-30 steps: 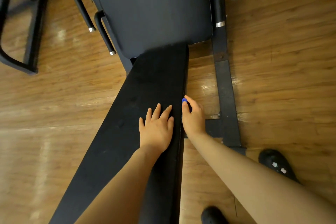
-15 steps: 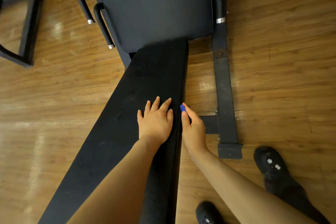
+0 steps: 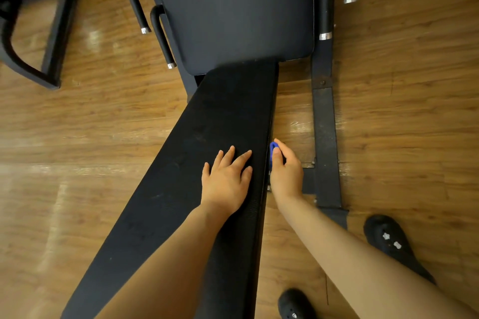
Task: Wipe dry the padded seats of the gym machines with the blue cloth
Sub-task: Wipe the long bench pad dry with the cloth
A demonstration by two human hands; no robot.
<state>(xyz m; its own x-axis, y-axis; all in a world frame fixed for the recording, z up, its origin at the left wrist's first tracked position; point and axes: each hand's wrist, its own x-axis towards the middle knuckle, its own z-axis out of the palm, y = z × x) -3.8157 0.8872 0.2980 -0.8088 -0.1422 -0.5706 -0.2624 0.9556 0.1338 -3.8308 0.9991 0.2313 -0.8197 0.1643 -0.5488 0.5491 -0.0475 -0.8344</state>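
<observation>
Two hands work at the long padded seat [image 3: 181, 189]. Nearest us, our left hand [image 3: 226, 181] lies flat on the pad's top near its right edge, fingers [image 3: 241, 158] straight and a little spread, bracing. Just beside it, our right hand [image 3: 285, 171] presses against the pad's side face, fingers curled and clamped on the blue cloth [image 3: 272, 149], of which only a small fold shows at the fingertips. Compared with a second ago, both hands sit nearer us along the bench, so we judge the side-edge stroke is travelling back. Farther off, the square back pad [image 3: 238, 13] and the black frame [image 3: 325, 122] on the wooden floor [image 3: 401, 85] wait unwiped.
</observation>
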